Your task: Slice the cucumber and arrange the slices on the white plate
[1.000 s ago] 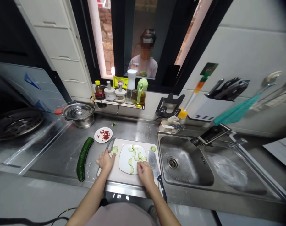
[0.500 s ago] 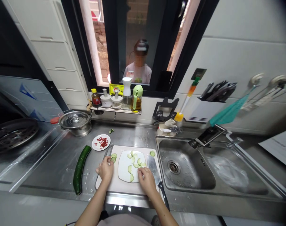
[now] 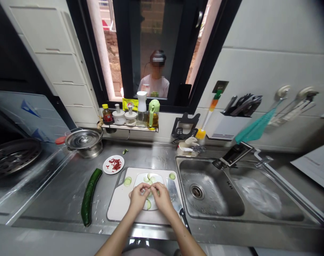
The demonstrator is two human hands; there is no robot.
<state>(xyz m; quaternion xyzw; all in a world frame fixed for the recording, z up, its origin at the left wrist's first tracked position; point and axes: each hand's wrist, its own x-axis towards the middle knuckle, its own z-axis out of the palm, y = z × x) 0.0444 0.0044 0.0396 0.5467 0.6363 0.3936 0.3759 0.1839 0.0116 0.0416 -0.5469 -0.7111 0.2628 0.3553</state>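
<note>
While half a second ago the left hand (image 3: 138, 197) was beside the little pile of slices at the left of the board, it has now come over the square white plate (image 3: 139, 179), where it meets the right hand (image 3: 162, 197). The fingertips of both hands are close together above the middle of the plate. In each hand the fingers are bent, the thumb toward the forefinger, as if for pinching something small; whether a slice is really held between them, I cannot tell, because the fingers hide it.

On the plate, some thin cucumber slices (image 3: 146, 180) show beyond the fingers, toward the far edge, and one more slice (image 3: 148, 204) shows between the wrists, at the near edge. Those on the right side of the plate, visible before, are now hidden by the right hand. The little pile (image 3: 127, 181) lies on the cutting board (image 3: 118, 206), with no hand near it. The knife (image 3: 173, 193) rests on the right of the board, its handle reaching past the edge.

For the work, I judge, this means a passage from fetching with one hand to fine handling with two. The whole cucumber (image 3: 90, 197) and the small plate with red pieces (image 3: 113, 164) remain on the steel surface (image 3: 57, 199), untouched.
</note>
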